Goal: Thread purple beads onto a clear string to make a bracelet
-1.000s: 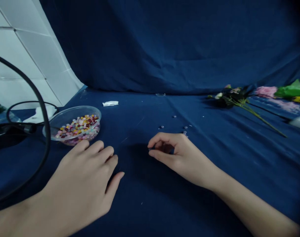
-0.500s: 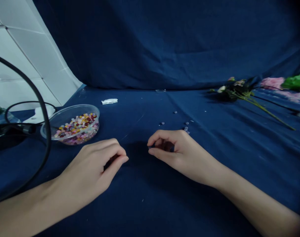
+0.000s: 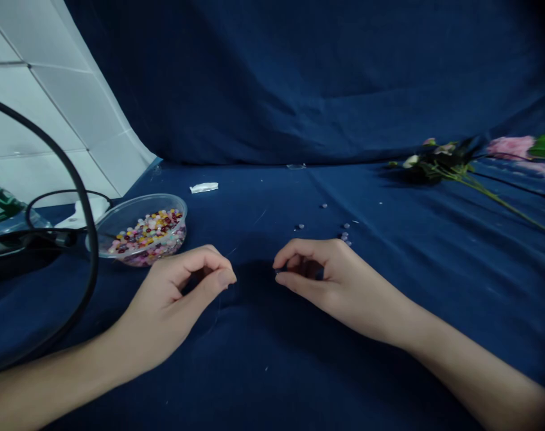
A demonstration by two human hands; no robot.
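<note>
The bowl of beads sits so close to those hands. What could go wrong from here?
The left hand is close to the clear plastic bowl, so a careless move might tip it and spill the beads. The right hand pinches what seems to be a small dark bead; if dropped, it could be hard to spot on the dark blue cloth. The loose beads beyond that hand might also get brushed and roll along the cloth's creases.
</note>
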